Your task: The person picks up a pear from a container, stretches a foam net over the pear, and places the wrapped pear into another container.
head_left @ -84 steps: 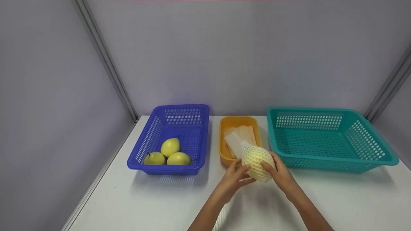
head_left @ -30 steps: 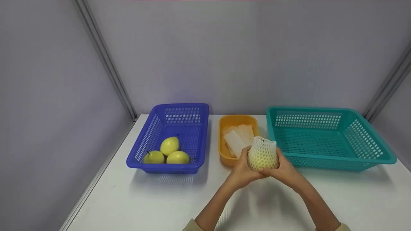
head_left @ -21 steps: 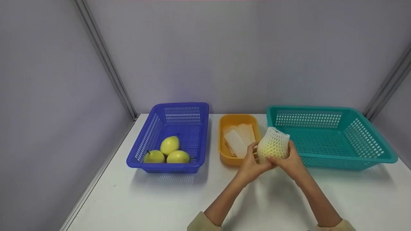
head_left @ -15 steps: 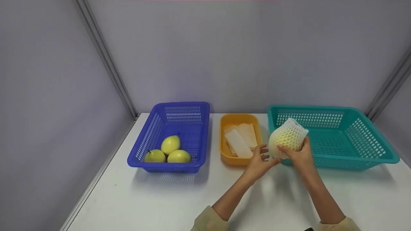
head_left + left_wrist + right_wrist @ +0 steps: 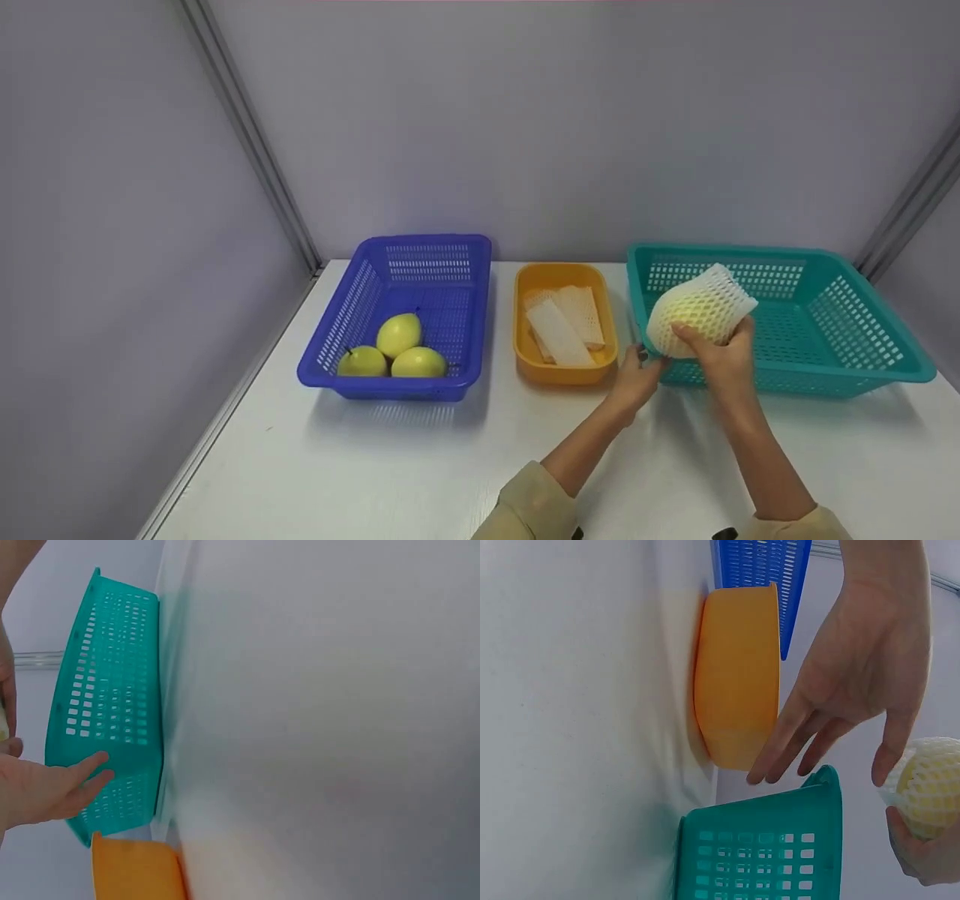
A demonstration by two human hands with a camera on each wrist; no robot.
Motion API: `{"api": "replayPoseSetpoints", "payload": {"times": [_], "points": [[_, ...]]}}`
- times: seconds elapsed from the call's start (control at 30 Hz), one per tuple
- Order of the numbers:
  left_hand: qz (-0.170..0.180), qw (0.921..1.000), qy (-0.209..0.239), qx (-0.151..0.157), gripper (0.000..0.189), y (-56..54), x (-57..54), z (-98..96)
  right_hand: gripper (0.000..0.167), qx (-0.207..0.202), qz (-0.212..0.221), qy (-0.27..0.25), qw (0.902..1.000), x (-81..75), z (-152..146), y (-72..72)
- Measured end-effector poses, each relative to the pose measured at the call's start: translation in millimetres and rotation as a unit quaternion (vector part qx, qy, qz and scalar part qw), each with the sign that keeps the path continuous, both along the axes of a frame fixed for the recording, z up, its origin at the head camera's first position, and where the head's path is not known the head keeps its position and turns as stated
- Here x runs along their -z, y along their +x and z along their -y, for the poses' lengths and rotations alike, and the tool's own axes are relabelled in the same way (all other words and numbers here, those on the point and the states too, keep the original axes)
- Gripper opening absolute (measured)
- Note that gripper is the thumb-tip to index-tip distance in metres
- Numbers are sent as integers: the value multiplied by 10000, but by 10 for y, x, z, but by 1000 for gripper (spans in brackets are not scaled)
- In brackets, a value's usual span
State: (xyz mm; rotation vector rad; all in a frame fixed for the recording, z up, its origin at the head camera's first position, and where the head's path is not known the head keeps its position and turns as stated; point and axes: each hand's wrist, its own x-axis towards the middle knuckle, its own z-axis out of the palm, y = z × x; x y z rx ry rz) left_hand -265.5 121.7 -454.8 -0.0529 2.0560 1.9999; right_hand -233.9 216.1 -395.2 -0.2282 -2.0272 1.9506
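My right hand (image 5: 729,366) grips a yellow-green pear in a white foam fruit net (image 5: 694,311), tilted with the net's free end pointing up and to the right. The pear is in the air over the front left corner of the teal basket (image 5: 795,371). Just left of it and lower, my left hand (image 5: 634,384) has its fingers loosely extended and holds nothing. In the right wrist view the left hand (image 5: 866,667) shows its palm, thumb tip close to the net; I cannot tell whether they touch.
A blue basket (image 5: 480,315) on the left holds three bare pears (image 5: 399,336). Between the baskets stands an orange tub (image 5: 568,375) with several flat foam nets (image 5: 559,334). All stand on a white table (image 5: 360,465) before grey walls.
Both hands first handled the netted pear in front of the orange tub. It has moved right and tilted, now in the right hand alone. The left hand has let go and followed rightward.
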Motion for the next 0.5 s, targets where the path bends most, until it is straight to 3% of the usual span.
{"api": "replayPoseSetpoints", "payload": {"times": [0.13,0.33,0.5], "points": [[154,9992,347,-149,45,-26,55,-116,83,30,5,-27,10000,5,4,20],[-57,9967,615,-528,51,-56,160,-205,83,126,25,-75,9999,14,-27,4],[-250,9900,1166,-757,44,-66,215,-252,81,223,-45,-71,9997,56,-80,-66]]}}
